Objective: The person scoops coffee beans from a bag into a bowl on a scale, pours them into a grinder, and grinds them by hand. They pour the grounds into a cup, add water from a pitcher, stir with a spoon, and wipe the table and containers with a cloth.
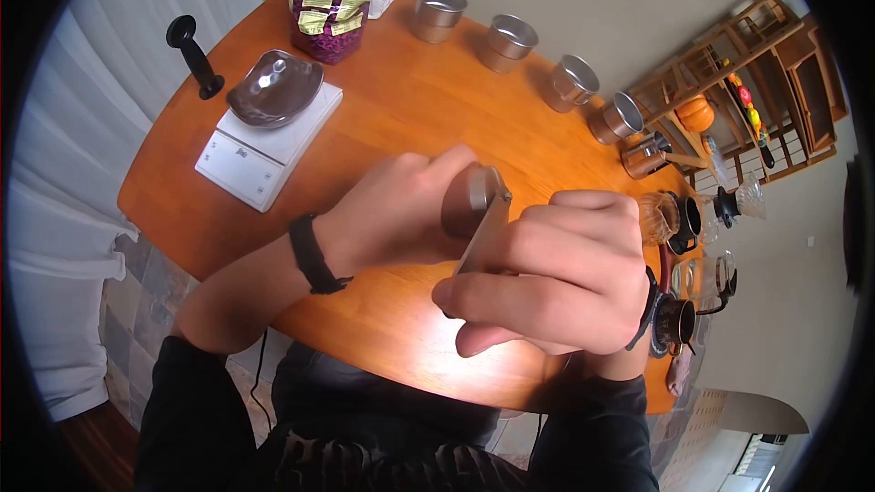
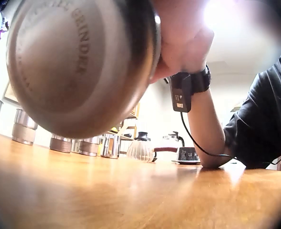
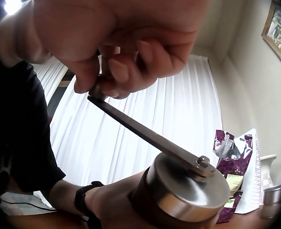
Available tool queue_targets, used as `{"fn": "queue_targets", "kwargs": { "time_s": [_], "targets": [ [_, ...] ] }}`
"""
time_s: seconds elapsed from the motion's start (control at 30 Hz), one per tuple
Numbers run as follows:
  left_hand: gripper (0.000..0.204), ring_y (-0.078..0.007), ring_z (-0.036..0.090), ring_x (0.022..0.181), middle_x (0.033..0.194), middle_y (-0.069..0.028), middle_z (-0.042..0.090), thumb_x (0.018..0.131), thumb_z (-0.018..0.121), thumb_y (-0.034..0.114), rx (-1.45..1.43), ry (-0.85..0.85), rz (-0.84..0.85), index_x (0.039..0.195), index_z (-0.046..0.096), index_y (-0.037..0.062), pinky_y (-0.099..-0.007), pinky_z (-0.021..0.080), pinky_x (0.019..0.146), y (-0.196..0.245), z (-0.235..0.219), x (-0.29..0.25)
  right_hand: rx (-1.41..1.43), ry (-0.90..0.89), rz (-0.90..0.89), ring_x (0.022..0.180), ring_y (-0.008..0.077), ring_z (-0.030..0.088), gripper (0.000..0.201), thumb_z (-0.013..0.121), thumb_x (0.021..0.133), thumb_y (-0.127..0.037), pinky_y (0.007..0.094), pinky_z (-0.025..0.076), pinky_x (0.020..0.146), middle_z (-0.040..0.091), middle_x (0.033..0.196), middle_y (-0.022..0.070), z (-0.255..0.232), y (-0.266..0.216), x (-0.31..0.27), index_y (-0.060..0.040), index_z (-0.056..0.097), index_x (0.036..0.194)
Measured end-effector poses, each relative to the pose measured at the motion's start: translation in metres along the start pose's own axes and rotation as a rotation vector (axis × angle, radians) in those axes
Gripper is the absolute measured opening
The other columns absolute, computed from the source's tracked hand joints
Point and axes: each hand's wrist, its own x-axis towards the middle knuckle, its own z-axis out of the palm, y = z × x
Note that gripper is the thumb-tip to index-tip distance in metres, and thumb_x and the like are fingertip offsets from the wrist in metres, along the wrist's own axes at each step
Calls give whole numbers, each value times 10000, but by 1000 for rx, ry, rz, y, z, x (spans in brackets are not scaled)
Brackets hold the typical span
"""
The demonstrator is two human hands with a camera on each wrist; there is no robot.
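Note:
A metal hand grinder with a brown band (image 1: 469, 200) is held above the table by the left hand (image 1: 396, 205), whose fingers wrap round its body. Its round base with lettering (image 2: 83, 67) fills much of the left wrist view. From the steel lid (image 3: 188, 186) a flat crank arm (image 3: 150, 136) runs to a small knob. The right hand (image 1: 565, 273) pinches that knob between thumb and curled fingers, seen also in the right wrist view (image 3: 126, 43).
A white scale (image 1: 241, 169) carries a dark dish (image 1: 275, 91), with a black upright tool (image 1: 193, 55) beside it. A purple bag (image 1: 333, 9) stands at the back. Several metal cups, one here (image 1: 441, 9), line the far edge; a glass server (image 1: 656, 219) and drippers stand right.

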Motion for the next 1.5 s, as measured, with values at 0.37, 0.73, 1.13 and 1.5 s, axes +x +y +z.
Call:
{"fn": "queue_targets", "kwargs": {
  "time_s": [0.37, 0.73, 1.13, 1.5],
  "targets": [
    [455, -362, 714, 709, 815, -139, 695, 788, 817, 361, 156, -147, 129, 1074, 638, 56, -455, 569, 625, -2, 14, -11, -140, 37, 23, 575, 157, 628, 217, 820, 819, -154, 280, 456, 502, 718, 798, 30, -18, 31, -2, -65, 707, 982],
    [606, -194, 742, 840, 971, -100, 711, 679, 932, 198, -84, 211, 96, 1162, 613, 19, -302, 573, 781, -1, -14, -2, -262, 54, 510, 608, 219, 655, 178, 744, 930, -120, 326, 488, 552, 695, 793, 96, -26, 76, -24, -52, 668, 1076],
    [519, -150, 703, 836, 909, -74, 698, 703, 886, 168, -221, 239, -41, 1115, 620, 0, -293, 551, 787, 1, -14, -1, -364, -59, 457, 717, 310, 711, 196, 706, 915, -63, 378, 523, 586, 724, 882, 103, -37, 66, -19, -70, 643, 1101],
    [368, -97, 647, 879, 975, -37, 690, 830, 825, 100, -525, 386, -362, 1134, 645, -5, -284, 539, 797, -17, -26, 7, -316, -94, 354, 667, 331, 672, 216, 719, 869, -78, 418, 498, 546, 693, 833, 100, -38, 62, -24, -86, 625, 1063]
  ]
}}
